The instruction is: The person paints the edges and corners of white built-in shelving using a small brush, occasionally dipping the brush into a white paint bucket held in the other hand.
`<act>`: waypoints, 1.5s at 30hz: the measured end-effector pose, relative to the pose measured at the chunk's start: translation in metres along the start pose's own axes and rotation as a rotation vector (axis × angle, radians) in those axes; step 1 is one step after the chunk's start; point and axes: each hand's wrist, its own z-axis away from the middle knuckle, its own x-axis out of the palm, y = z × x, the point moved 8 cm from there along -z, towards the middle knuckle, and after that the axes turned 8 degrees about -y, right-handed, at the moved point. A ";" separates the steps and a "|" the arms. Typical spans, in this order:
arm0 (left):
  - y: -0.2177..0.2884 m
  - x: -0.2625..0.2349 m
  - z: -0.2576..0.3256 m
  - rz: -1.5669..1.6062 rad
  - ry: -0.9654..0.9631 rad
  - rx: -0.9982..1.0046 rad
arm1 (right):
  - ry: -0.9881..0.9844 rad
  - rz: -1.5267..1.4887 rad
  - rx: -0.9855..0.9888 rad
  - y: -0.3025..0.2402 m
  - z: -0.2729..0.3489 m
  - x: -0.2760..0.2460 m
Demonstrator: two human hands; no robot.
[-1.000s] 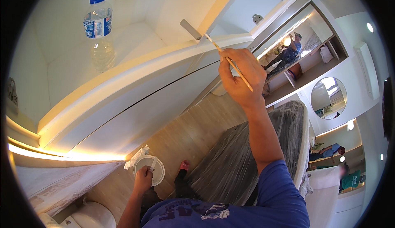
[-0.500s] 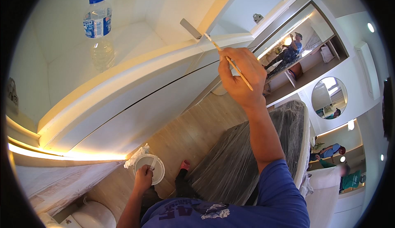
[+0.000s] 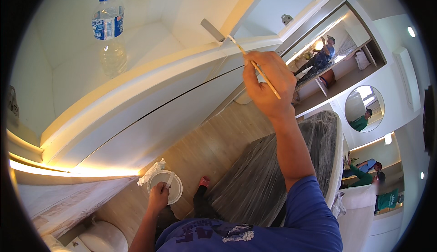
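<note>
The right hand (image 3: 268, 86) is reaching up with its grip pinching a thin paintbrush (image 3: 252, 63) near the middle of the handle. The brush's long axis is running up and to the left from the fingers, and its bristle end is touching the white edge of the shelf (image 3: 191, 56), just beside a grey strip of tape (image 3: 213, 30) – so the work spot is lying up-left of the grip, on the right hand's side. The left hand (image 3: 158, 196) is hanging low, well apart, with its fingers curled around the rim of 1 small white paint tub (image 3: 170, 181) that has a crumpled rag (image 3: 152, 172) against it. A clear water bottle (image 3: 109, 29) with a blue cap is standing upright on the shelf, far to the left of the brush. Below, a plastic-wrapped piece of furniture (image 3: 277, 179) is sitting on the wooden floor (image 3: 214, 147).
</note>
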 end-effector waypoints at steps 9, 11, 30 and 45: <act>0.001 -0.001 0.000 -0.011 -0.002 0.003 | 0.011 -0.003 -0.042 -0.003 0.000 0.002; -0.001 0.000 0.000 0.010 0.002 -0.002 | 0.014 -0.006 -0.024 -0.002 -0.001 0.000; 0.004 -0.003 0.002 -0.015 -0.001 0.003 | -0.044 0.029 -0.013 -0.003 -0.001 0.003; -0.004 -0.001 -0.002 0.006 0.002 0.035 | 0.025 -0.002 -0.014 -0.004 -0.006 -0.003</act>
